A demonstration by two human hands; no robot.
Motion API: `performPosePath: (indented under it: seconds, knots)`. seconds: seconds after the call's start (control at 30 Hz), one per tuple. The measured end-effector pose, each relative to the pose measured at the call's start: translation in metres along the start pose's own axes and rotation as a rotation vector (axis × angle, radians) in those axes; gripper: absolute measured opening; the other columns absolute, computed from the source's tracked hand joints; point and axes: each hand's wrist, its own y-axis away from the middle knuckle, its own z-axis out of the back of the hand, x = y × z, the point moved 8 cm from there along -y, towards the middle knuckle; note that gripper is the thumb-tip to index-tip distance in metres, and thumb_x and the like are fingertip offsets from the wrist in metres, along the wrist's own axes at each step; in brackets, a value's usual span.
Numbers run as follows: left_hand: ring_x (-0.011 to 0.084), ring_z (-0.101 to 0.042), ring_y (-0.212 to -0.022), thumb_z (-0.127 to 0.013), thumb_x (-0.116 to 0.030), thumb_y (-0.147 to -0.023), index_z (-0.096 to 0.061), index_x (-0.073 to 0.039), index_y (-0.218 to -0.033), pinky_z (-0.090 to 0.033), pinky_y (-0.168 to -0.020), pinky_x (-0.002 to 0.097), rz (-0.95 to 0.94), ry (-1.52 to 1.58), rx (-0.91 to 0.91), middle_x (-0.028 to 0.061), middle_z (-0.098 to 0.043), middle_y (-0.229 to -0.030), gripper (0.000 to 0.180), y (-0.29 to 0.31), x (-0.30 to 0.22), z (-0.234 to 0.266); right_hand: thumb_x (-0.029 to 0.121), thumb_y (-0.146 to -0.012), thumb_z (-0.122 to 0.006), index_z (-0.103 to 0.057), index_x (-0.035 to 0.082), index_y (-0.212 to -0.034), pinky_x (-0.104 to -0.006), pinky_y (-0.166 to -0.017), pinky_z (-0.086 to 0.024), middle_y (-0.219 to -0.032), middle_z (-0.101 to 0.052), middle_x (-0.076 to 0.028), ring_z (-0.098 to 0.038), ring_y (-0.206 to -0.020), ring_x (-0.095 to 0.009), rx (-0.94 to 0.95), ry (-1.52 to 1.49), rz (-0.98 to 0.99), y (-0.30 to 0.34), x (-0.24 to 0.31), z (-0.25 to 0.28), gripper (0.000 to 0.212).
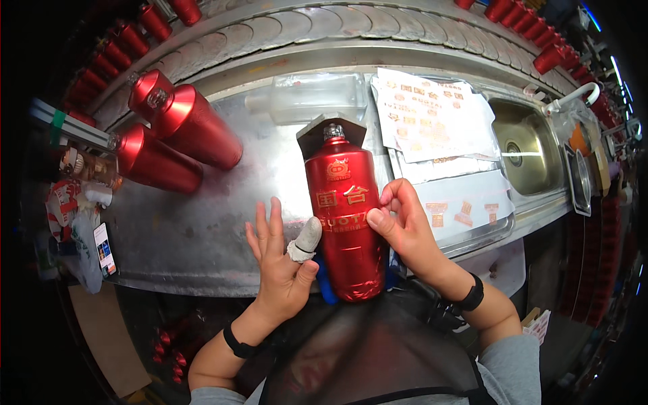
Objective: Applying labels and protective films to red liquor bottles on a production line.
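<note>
One red bottle (346, 260): left hand (282, 273) just left, fingers (275, 226) apart; right hand (412, 236) at right edge, can't tell if clamped.

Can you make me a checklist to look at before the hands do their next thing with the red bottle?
1. Right hand on the red bottle: ok, thumb at its side.
2. Left hand gripping it: not ok, fingers spread.
3. White finger cover touching the bottle: cannot tell.
4. Printed sheets apart from the bottle: ok, off to the right.
5. Phone away from the bottle: ok, far left.
</note>
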Motion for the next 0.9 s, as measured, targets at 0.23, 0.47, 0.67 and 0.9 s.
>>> performPosePath:
  seconds: [0.23,0.47,0.67,0.9]
  knots:
    - [0.0447,-0.004,-0.151,-0.04,-0.052,-0.101,-0.063,-0.014,-0.134,0.007,-0.114,0.0622,-0.141,-0.203,-0.006,0.0261,-0.013,-0.162,0.055,-0.024,-0.021,0.013,0.019,-0.091,-0.073,-0.042,0.009,-0.102,-0.0164,-0.064,-0.034,-0.083,-0.04,0.005,-0.034,-0.074,-0.001,-0.004,-0.032,0.004,0.002,-0.001,-0.003,0.034]
    - [0.0468,-0.015,-0.148,-0.06,-0.042,-0.094,-0.073,-0.021,-0.117,0.002,-0.11,0.0695,-0.274,-0.311,-0.019,0.0236,-0.026,-0.159,0.034,-0.069,-0.051,0.018,0.019,-0.09,-0.074,-0.043,0.009,-0.103,-0.0169,-0.065,-0.035,-0.087,-0.039,0.004,-0.033,-0.075,-0.002,-0.019,0.053,0.018,0.005,0.005,-0.003,0.035]
    - [0.0425,-0.008,-0.151,-0.051,-0.048,-0.098,-0.073,-0.022,-0.119,0.006,-0.113,0.0639,-0.355,-0.372,0.12,0.0187,-0.026,-0.161,0.04,-0.069,-0.066,0.007,0.017,-0.088,-0.075,-0.05,0.007,-0.103,-0.017,-0.068,-0.038,-0.085,-0.049,0.004,-0.045,-0.075,-0.002,0.002,-0.038,-0.109,0.004,0.0,0.011,0.031]
    - [0.0452,-0.007,-0.15,-0.051,-0.05,-0.097,-0.071,-0.026,-0.125,0.006,-0.111,0.0664,-0.262,-0.184,0.014,0.0214,-0.021,-0.162,0.042,-0.052,-0.016,0.017,0.008,-0.087,-0.067,-0.056,0.003,-0.11,-0.0206,-0.074,-0.044,-0.093,-0.059,-0.002,-0.055,-0.088,-0.006,-0.071,-0.264,-0.243,0.002,-0.001,0.043,0.026]
